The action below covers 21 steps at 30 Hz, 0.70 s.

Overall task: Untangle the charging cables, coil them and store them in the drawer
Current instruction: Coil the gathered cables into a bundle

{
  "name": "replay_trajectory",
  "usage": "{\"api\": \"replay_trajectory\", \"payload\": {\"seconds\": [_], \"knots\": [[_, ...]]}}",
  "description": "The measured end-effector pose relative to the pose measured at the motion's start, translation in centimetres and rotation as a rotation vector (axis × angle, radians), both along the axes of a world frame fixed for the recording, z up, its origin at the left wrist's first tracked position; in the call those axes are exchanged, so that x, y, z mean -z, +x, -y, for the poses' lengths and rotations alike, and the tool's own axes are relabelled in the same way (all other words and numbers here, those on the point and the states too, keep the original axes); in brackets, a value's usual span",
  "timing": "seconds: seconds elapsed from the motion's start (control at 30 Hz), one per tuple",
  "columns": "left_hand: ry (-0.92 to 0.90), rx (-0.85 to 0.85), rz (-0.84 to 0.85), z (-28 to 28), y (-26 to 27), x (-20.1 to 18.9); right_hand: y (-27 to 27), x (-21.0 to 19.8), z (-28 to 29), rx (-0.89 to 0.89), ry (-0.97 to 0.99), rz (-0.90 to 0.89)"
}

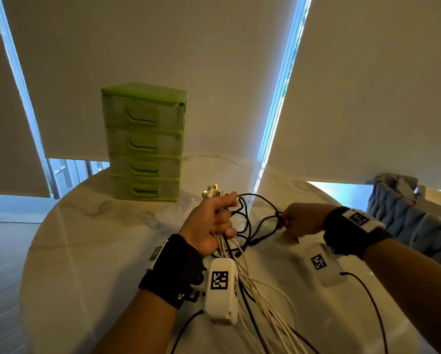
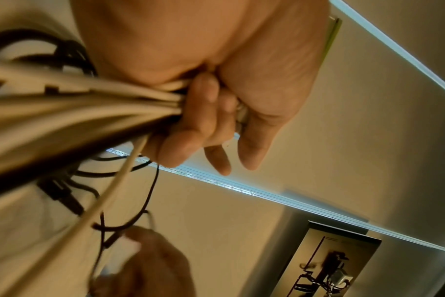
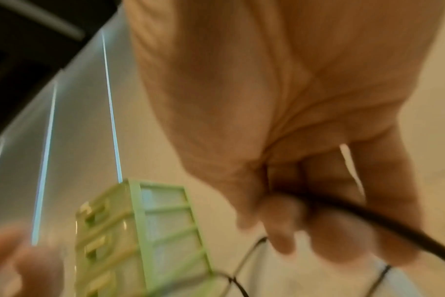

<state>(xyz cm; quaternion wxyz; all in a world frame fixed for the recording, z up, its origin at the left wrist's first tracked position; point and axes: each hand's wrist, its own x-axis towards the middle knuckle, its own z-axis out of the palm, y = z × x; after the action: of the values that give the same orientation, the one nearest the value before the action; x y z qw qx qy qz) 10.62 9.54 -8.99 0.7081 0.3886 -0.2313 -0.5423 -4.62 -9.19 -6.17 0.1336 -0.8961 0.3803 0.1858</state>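
My left hand is raised above the round marble table and grips a bundle of white charging cables near their plugs; the cords trail back toward me. In the left wrist view the fingers are curled round the same white bundle. A thin black cable loops between the hands. My right hand pinches that black cable; the right wrist view shows it running through the curled fingers. The green drawer unit stands behind, with every drawer closed.
Window blinds hang behind the table. A grey knitted throw lies over furniture at the right. White tracker boxes hang at both wrists. Bare tabletop lies to the left of the hands.
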Motion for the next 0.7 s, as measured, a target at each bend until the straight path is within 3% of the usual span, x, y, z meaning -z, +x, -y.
{"api": "replay_trajectory", "payload": {"seconds": [0.07,0.13,0.2,0.27,0.33,0.4,0.47,0.57,0.7], "knots": [[0.018,0.003,-0.004,-0.1,0.0,0.0,-0.4,-0.5,-0.3,0.000,-0.013,0.133],[0.041,-0.010,-0.014,0.0,0.0,0.1,-1.2,-2.1,-0.4,0.110,-0.067,0.489],[0.049,-0.034,-0.024,0.1,0.0,0.1,-2.1,-4.0,-2.0,0.215,0.025,0.952],[0.025,-0.049,-0.033,0.2,-0.2,0.1,-2.5,-5.1,-4.7,0.117,0.111,1.191],[-0.037,-0.036,-0.079,0.2,-0.5,0.0,-2.5,-5.1,-7.7,-0.127,0.048,1.100],[-0.108,-0.006,-0.147,0.2,-0.7,-0.1,-2.1,-4.2,-10.1,-0.330,-0.066,0.842],[-0.149,0.034,-0.187,0.2,-0.8,0.1,-1.8,-3.2,-11.2,-0.385,-0.131,0.735],[-0.219,0.097,-0.237,0.2,-0.7,0.5,-1.9,-2.4,-11.0,-0.408,-0.236,0.726],[-0.252,0.137,-0.156,0.4,-0.7,0.6,-2.4,-2.6,-10.4,-0.453,-0.331,0.592]]}}
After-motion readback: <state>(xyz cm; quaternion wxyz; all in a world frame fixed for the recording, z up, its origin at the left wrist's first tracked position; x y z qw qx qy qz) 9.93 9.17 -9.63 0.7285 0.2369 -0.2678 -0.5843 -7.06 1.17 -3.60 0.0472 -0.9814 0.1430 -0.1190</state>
